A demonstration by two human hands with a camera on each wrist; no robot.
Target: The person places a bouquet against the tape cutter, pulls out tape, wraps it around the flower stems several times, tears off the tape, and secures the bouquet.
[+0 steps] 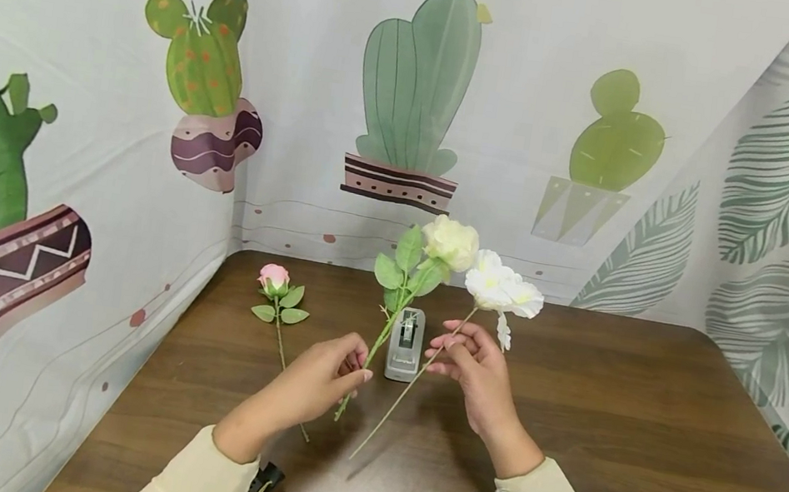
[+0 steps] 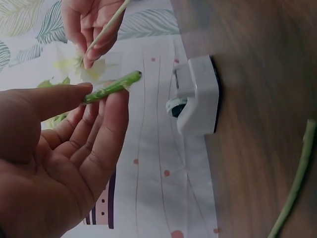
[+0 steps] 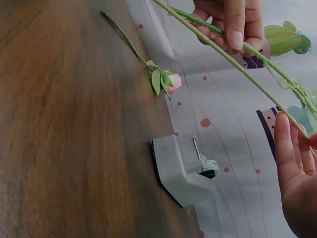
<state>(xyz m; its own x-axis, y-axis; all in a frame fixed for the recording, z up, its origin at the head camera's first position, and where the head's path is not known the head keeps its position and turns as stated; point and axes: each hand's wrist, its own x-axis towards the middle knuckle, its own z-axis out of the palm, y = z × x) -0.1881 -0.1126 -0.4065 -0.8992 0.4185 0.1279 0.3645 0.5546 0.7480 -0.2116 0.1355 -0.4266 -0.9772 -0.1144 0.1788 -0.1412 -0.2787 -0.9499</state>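
My left hand [image 1: 319,378] pinches the green stem of a cream rose [image 1: 451,241] between thumb and fingers; leaves grow below its bloom. In the left wrist view the lower end of that stem [image 2: 114,88] juts past the fingertips. My right hand [image 1: 479,371] pinches the thin stem of a white flower [image 1: 502,285], whose petals spread wide. Both flowers are held above the table, blooms up and leaning right. Between the hands, a grey tape dispenser [image 1: 405,347] with a small roll stands on the table. The right wrist view shows the two stems close together.
A pink rose [image 1: 274,281] with green leaves lies on the left of the brown wooden table [image 1: 606,410], its stem pointing toward the front. Behind the table hangs a white cloth [image 1: 302,98] printed with cacti and leaves.
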